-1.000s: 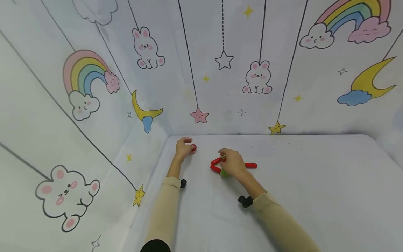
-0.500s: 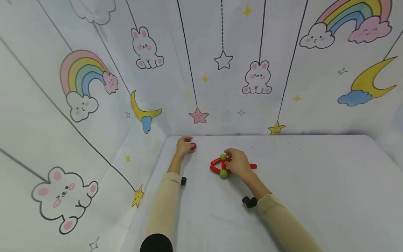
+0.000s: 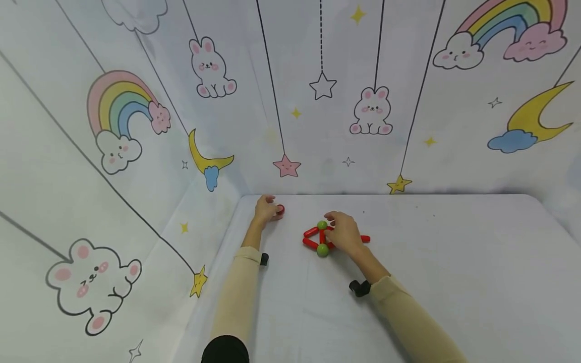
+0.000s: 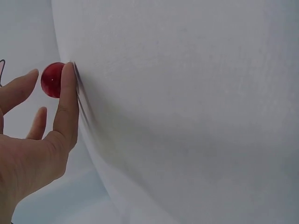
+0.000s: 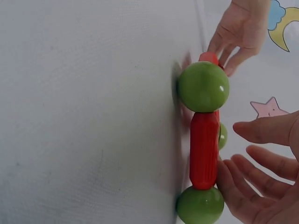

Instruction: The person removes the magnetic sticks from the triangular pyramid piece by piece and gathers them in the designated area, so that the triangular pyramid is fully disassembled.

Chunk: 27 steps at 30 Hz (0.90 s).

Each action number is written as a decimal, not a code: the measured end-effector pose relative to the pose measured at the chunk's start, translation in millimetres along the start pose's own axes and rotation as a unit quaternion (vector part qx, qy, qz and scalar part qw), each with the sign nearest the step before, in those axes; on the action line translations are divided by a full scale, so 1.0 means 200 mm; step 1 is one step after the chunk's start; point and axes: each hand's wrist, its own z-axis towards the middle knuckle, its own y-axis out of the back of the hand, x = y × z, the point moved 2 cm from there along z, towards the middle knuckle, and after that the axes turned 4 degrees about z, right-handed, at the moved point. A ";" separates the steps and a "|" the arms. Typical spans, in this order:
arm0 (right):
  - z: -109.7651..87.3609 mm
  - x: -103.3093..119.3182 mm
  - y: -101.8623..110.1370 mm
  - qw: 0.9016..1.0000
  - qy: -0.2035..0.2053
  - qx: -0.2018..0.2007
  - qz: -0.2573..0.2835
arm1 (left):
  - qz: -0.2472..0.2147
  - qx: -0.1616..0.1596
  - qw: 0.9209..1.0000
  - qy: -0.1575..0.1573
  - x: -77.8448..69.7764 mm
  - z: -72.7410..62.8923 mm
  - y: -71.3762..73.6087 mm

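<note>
My left hand [image 3: 265, 210] is at the far left of the table, beside a red ball [image 3: 280, 209]. In the left wrist view one straight finger touches the ball [image 4: 51, 80] and partly covers it; the other fingers stand apart from it. Farther right lies a figure of red rods [image 3: 311, 232] and green balls [image 3: 323, 250]. Over its right part is my right hand [image 3: 344, 234], which hides some of it. In the right wrist view its thumb and fingers are spread, with fingertips close to a red rod [image 5: 204, 151] between two green balls [image 5: 203, 87]; contact is unclear.
The white table [image 3: 436, 282] meets a wall [image 3: 254, 101] at its far edge and on the left. Cartoon rabbits, stars and rainbows decorate the wall. A red rod [image 3: 365, 239] sticks out to the right of my right hand.
My right hand has shifted slightly right, uncovering the green balls and a red rod between them. The left hand and red ball have moved a little toward the far edge.
</note>
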 end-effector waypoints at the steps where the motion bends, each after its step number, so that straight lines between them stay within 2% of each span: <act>1: 0.00 0.00 0.00 1.000 0.001 -0.002 0.002 | -0.001 0.000 1.000 0.001 0.00 0.00 0.00; 7: 0.03 0.00 0.00 1.000 0.009 -0.001 0.004 | 0.007 -0.005 1.000 0.006 -0.02 -0.02 0.02; 14: 0.06 -0.01 -0.02 1.000 -0.003 0.013 0.006 | 0.020 -0.013 1.000 0.003 -0.03 -0.02 0.04; 18: 0.07 0.00 -0.02 1.000 -0.016 0.014 0.008 | 0.020 -0.018 1.000 -0.008 -0.05 -0.03 0.06; 22: 0.08 0.00 -0.03 0.999 -0.032 0.036 0.003 | 0.018 -0.043 0.999 -0.022 -0.07 -0.07 0.06; 25: 0.09 0.00 -0.05 0.998 -0.038 0.055 0.001 | 0.026 -0.060 0.997 -0.043 -0.08 -0.11 0.04; 27: 0.09 -0.01 -0.07 0.998 -0.040 0.058 0.003 | 0.037 -0.055 0.996 -0.058 -0.09 -0.14 0.01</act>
